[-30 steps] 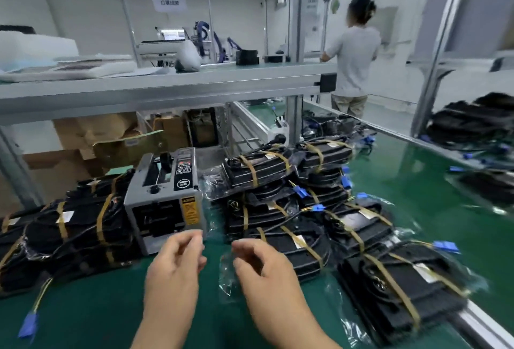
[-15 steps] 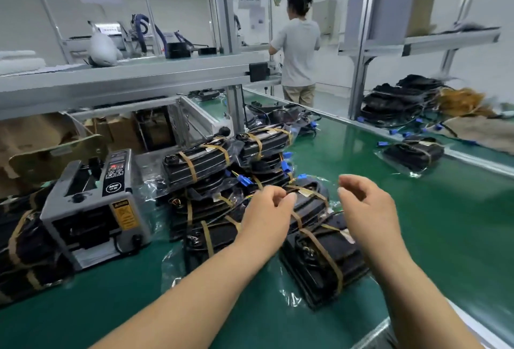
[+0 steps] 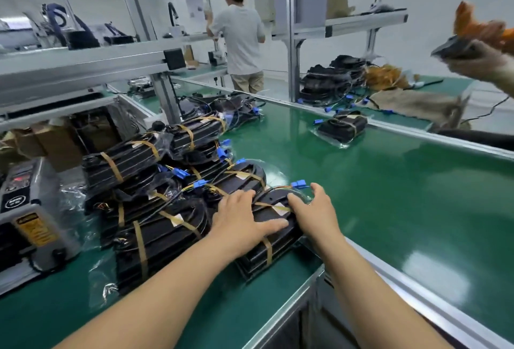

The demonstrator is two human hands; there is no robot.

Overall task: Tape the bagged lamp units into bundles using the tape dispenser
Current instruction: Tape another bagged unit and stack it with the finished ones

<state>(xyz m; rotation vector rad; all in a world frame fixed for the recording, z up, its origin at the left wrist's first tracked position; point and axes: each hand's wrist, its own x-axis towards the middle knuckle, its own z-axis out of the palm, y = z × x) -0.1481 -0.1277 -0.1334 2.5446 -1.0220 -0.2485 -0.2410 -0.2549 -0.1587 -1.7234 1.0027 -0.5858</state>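
Both hands have dropped from mid-air onto the taped bundle (image 3: 275, 240) on the green counter (image 3: 403, 209). The left hand (image 3: 242, 220) lies flat on top with fingers spread and thumb stretched out, pressing rather than gripping. The right hand (image 3: 314, 209) hooks its curled fingers over the bundle's far edge, thumb on top. Black lamp units sit inside clear bags bound with tan tape, and the film shows only as glare and wrinkles at the edges. A blue connector (image 3: 299, 183) on thin wires pokes out just beyond the right hand. Left of the left hand lies the pile of bundles (image 3: 155, 223), stacked and overlapping, so their number cannot be told. Further left stands the tape dispenser (image 3: 30, 226), partly cut off at the side. Well beyond the hands a lone bundle (image 3: 343, 127) lies apart. Up to the right, another person's arm (image 3: 478, 67) holds something dark and orange, too smeared to name. Cardboard boxes (image 3: 55, 143) under the shelf hide their contents.
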